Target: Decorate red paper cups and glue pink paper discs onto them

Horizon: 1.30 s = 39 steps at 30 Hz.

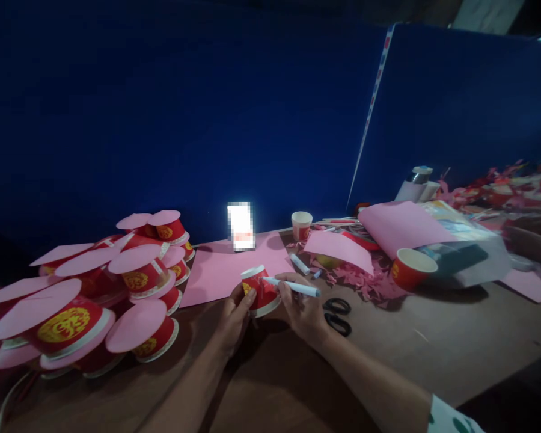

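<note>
My left hand (237, 314) grips a red paper cup (262, 293) with a gold emblem; it is held upside down, its white rim low and its pale base up. In my right hand (303, 313) is a white marker (300, 287), its tip at the cup's red side. A pink paper sheet (207, 276) lies flat just behind the cup. Beside my right wrist are the black handles of scissors (338, 316); their blades are hidden. A marker cap (316, 274) lies near another pale marker (300, 263) on the table.
At left, several red cups (144, 279) topped with pink paper discs are stacked. A lit, blurred-out phone (241, 226) stands against the blue partition (184, 120). Two upright cups, one small (302, 225) and one large (413, 269), stand among pink paper scraps (383, 279).
</note>
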### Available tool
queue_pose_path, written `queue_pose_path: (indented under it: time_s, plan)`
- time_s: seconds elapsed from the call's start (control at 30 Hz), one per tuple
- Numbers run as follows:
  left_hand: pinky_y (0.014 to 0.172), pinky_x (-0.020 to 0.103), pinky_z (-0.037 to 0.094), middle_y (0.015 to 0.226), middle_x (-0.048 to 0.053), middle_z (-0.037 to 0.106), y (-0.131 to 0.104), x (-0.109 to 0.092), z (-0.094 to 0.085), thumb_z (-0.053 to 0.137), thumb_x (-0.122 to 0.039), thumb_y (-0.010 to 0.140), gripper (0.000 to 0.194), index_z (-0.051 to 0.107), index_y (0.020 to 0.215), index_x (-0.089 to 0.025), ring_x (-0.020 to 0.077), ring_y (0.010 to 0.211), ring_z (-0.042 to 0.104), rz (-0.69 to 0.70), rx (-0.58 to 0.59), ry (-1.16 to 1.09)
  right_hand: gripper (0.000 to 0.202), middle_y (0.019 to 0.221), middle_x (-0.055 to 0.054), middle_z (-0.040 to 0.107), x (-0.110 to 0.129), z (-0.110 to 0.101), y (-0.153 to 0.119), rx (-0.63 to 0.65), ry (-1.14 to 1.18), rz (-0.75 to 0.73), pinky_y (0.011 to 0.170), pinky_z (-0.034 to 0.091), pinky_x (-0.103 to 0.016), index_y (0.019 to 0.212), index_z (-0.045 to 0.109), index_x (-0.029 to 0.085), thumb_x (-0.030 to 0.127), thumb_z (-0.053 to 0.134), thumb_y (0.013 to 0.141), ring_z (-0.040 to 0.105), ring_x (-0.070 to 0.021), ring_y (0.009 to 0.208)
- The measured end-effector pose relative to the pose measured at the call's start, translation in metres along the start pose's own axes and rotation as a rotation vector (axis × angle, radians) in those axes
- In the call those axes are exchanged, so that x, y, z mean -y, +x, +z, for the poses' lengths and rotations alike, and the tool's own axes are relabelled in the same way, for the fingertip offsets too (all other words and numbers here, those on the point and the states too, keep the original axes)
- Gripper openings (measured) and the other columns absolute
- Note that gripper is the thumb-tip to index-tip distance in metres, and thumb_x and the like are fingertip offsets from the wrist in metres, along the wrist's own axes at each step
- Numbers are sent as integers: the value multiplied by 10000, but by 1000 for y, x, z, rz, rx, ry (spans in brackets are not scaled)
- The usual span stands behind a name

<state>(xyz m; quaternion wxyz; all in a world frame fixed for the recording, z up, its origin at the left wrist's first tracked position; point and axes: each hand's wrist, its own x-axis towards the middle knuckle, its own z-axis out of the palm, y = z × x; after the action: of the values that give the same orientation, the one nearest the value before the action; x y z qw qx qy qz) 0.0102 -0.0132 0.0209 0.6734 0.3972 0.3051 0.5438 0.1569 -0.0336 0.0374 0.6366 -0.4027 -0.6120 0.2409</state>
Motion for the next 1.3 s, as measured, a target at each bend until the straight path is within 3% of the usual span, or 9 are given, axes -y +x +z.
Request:
queue_pose_path:
  time_s: [0.13,0.4,0.67,0.87,1.07,1.3]
  plan:
    - [796,313,479,1020,79,676,0,1,0,674,-313,732,325,616,1010,-156,218,912,632,-7,-20,-6,142,855,-53,639,-1,-1,0,12,-9,-10,660,517,-256,954,612,177,222,507,869,619,-150,732]
    - [780,291,476,992,61,682,0,0,1,674,-299,734,301,628,1001,-170,182,843,640,-6,-19,-13,136,860,-54,639,-3,0,0,10,-2,6,653,524,-256,951,603,176,218,506,867,622,-150,734]
    - [590,242,478,801,28,682,-1,-1,1,689,-330,714,322,630,984,-163,131,607,614,-19,-43,23,131,750,-36,630,4,-1,2,4,-37,24,560,485,-238,871,606,169,240,496,869,585,-141,638]
    - [728,288,493,900,50,689,-2,-2,2,631,-313,772,333,605,1076,-179,180,791,643,-13,-6,-34,139,825,-58,658,1,-1,1,-38,-52,81,617,507,-265,905,594,172,262,492,877,616,-155,698]
    - [531,228,445,686,8,656,-3,-2,1,610,-312,789,220,627,961,-177,124,550,580,-16,2,4,155,810,-43,659,0,0,0,-21,-30,82,610,508,-259,910,607,174,274,493,877,612,-145,686]
    - [538,244,434,650,-5,635,-2,-4,4,633,-346,763,214,634,902,-183,123,524,556,-16,-2,-1,169,803,-49,651,1,1,0,-6,-31,51,596,498,-253,927,625,170,269,500,874,603,-146,671]
